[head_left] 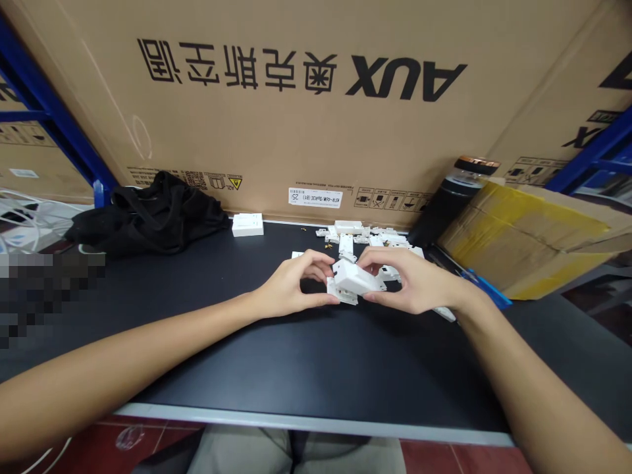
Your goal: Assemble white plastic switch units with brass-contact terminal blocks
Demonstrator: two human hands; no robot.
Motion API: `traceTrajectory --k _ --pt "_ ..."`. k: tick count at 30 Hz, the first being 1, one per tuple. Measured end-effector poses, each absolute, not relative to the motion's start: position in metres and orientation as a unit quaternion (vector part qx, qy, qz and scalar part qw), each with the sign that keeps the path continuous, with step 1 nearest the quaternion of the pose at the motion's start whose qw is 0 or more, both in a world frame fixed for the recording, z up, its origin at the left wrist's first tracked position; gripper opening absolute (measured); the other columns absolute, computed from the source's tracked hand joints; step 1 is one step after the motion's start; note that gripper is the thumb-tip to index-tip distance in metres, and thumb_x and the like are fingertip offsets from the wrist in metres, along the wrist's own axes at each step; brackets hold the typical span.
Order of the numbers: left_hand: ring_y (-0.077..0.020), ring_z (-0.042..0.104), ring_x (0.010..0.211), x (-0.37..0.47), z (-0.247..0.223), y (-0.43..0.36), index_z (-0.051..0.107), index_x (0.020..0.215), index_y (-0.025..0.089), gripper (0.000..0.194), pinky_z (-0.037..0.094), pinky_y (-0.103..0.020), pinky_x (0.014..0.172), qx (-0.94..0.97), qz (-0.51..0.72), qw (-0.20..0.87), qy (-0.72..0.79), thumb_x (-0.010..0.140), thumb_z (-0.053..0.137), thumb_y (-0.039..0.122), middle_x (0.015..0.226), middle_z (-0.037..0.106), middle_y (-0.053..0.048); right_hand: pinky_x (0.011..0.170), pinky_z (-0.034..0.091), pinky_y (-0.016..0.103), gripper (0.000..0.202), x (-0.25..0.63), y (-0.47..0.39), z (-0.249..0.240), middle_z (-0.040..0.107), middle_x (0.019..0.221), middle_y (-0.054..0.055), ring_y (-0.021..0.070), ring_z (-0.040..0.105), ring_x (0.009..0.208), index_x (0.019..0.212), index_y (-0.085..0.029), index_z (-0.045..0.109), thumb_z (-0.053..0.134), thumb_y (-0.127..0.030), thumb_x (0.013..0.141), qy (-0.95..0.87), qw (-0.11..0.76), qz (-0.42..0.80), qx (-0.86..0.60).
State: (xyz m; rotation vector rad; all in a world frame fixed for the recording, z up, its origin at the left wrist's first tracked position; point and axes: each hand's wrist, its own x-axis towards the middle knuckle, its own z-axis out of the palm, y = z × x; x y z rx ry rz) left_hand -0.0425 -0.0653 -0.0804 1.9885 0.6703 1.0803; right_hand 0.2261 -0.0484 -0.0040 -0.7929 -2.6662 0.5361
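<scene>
My left hand (289,284) pinches the left edge of a flat white plastic base piece (344,296) between thumb and fingers. In my right hand (412,280) is a white plastic cover (358,278), boxy and smooth, gripped at its right end. The cover sits tilted over the base piece, its left end higher; whether the two are joined I cannot tell. Both pieces are held over the black table. Just behind my hands lies a loose group of white plastic parts (347,245), with some small brass-coloured bits (328,246) among them.
On the black table (306,368) stand a small white box (247,225) and a black cloth bag (158,214) at the back left. A dark bottle (451,197) leans beside a taped cardboard box (528,237) at right. Large cartons (296,131) wall off the back.
</scene>
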Motion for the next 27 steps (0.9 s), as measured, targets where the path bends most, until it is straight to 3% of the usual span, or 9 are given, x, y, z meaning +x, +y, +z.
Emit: traceTrajectory --k 8,18,27 --pt "-0.0174 0.074 0.092 -0.043 -0.08 -0.065 0.054 0.118 0.017 0.062 0.062 -0.036 0.093 0.757 0.435 0.404 0.272 0.071 0.091 0.034 0.104 0.069 -0.006 0.074 0.048 0.031 0.025 0.222 -0.046 -0.02 0.069 0.094 0.003 0.0191 0.061 0.082 0.099 -0.021 0.064 0.075 -0.033 0.08 -0.935 0.099 0.186 -0.285" --pt "-0.0179 0.075 0.089 -0.043 -0.081 -0.065 0.054 0.116 0.018 0.063 0.063 -0.036 0.09 0.754 0.438 0.403 0.279 0.069 0.092 0.037 0.102 0.07 -0.005 0.075 0.047 0.031 0.024 0.222 -0.046 -0.015 0.069 0.094 0.004 0.0192 0.061 0.082 0.1 -0.021 0.066 0.075 -0.033 0.081 -0.939 0.114 0.173 -0.273" --pt "-0.0155 0.073 0.089 -0.044 -0.079 -0.066 0.051 0.112 0.018 0.057 0.062 -0.035 0.092 0.747 0.442 0.416 0.27 0.072 0.09 0.031 0.1 0.068 -0.003 0.07 0.041 0.031 0.018 0.21 -0.052 -0.016 0.06 0.091 0.004 0.0188 0.056 0.078 0.094 -0.019 0.064 0.064 -0.037 0.092 -0.939 0.069 0.172 -0.288"
